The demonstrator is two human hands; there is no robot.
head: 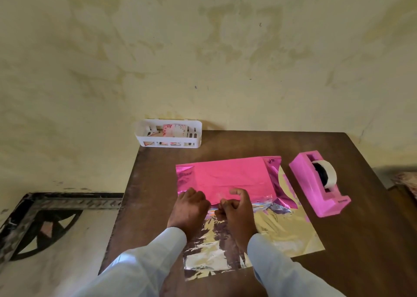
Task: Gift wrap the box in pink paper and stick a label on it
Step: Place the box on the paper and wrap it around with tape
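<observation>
As I log this view nearest first, two pale sleeves [144, 262] enter from the bottom edge.

- Item: pink paper [230, 174], foil. Its silver underside lies flat on the desk [158, 165] toward me, and its far flap is folded over, pink side up.
- Item: left hand [191, 203]. The fingers are curled down on the flap's near edge, holding it in place.
- Item: right hand [237, 206], just beside the left at the same edge. The fingers are bent, thumb and forefinger close; whether they pinch paper, tape or nothing I cannot tell.
- Item: box, not visible. I judge it sits under the pink flap, which stands raised in a rectangle.
- Item: tape dispenser [320, 186], pink, right of the sheet.
- Item: white basket [141, 136], far left corner, holding patterned cards, probably the labels.

Step in hand, by my reading: securing the first flap. The next move calls for bringing the near silver half up and over, then taping.
</observation>
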